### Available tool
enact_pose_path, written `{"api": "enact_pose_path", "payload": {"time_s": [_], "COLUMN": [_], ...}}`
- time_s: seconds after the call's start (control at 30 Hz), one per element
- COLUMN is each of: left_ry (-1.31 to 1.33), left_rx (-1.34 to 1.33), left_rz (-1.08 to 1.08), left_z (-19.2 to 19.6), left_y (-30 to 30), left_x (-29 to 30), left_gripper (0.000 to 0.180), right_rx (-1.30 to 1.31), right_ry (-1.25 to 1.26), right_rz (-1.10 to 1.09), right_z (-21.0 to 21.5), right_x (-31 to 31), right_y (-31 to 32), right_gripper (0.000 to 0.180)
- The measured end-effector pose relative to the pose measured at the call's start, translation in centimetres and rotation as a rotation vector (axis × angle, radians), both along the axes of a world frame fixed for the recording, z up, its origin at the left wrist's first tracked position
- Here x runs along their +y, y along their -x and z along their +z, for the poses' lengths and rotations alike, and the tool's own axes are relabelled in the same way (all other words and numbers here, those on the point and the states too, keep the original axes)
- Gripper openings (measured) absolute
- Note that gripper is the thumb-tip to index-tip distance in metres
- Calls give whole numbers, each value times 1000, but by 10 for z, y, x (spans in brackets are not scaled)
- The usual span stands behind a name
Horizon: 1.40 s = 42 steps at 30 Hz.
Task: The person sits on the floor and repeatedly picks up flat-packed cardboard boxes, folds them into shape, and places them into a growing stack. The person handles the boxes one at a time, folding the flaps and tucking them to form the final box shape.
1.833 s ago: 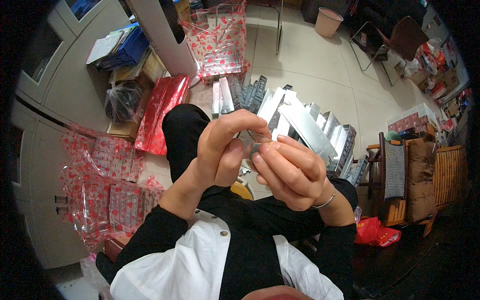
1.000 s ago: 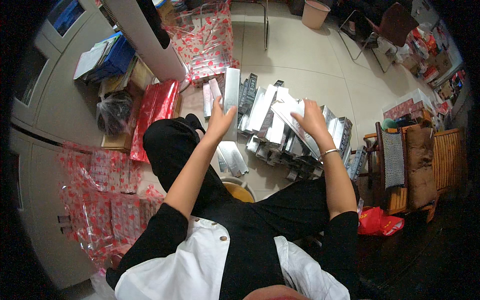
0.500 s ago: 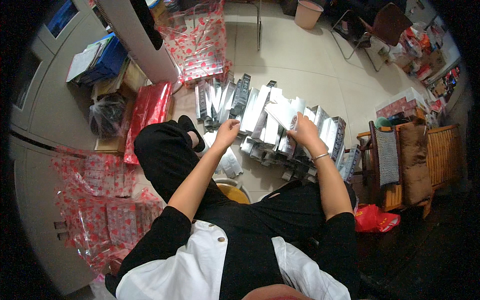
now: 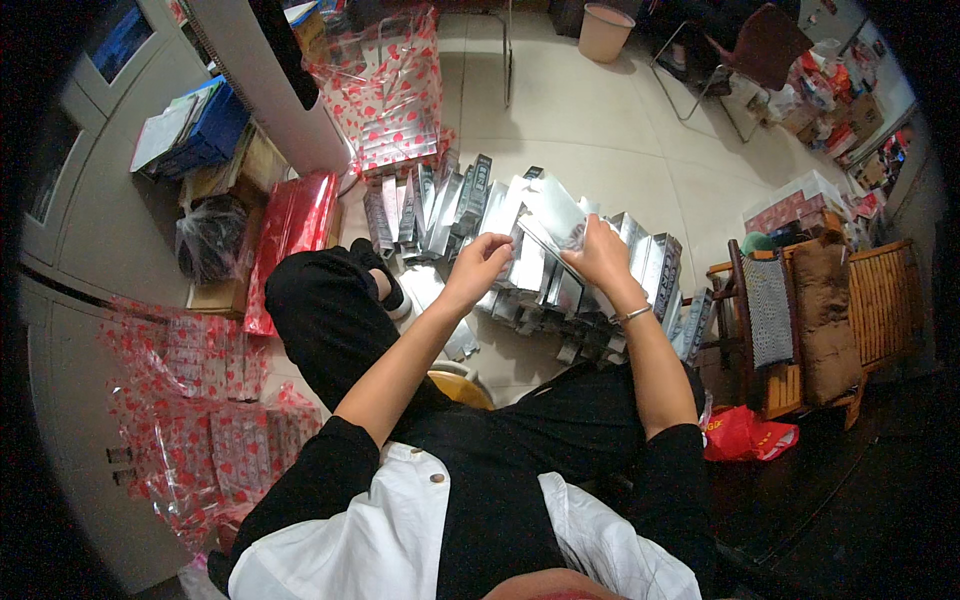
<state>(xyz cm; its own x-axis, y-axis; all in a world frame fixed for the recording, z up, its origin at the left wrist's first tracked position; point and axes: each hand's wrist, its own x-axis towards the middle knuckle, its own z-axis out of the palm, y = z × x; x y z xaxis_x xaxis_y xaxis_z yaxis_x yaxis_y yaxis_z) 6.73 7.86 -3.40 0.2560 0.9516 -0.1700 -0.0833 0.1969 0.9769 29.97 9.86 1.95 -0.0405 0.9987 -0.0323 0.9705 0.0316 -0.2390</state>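
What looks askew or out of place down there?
The slim silvery boxes look askew: they lie heaped at mixed angles on the floor, not stacked squarely. Some flat silvery pieces look stray too, lying loose below the left forearm. I see no clear spill.

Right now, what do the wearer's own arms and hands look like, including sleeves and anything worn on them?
The left hand and right hand are both ungloved. Black sleeves end near the elbows, leaving both forearms bare. A thin silver-coloured bangle circles the right wrist; none shows on the left. No cables show on either arm.
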Motion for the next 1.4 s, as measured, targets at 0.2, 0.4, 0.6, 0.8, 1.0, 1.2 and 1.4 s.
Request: {"api": "enact_pose_path", "payload": {"time_s": [0.2,0.4,0.6,0.8,1.0,1.2,1.4], "left_ry": [-24,-111,-150,-120,-196,-154,-136], "left_rx": [-284,-518,-490,-533,-326,-305,-379], "left_rz": [-24,-228,-417,-396,-552,-550,-494], "left_z": [52,113,146,148,150,150,154], "left_y": [-8,13,16,15,22,26,30], "left_x": [-3,-29,-59,-66,-66,-68,-69], "left_gripper": [76,81,101,108,107,110,92], "right_rx": [586,655,757,697,966,946,1052], "right_ry": [96,-60,-719,-823,-194,-154,-158], "right_rz": [205,160,452,549,683,795,800], "right_z": [73,142,160,167,173,171,168], "right_x": [-37,-62,-59,-68,-68,-64,-60], "right_y": [50,56,59,52,37,30,30], "right_gripper": [67,49,30,19,18,16,20]}}
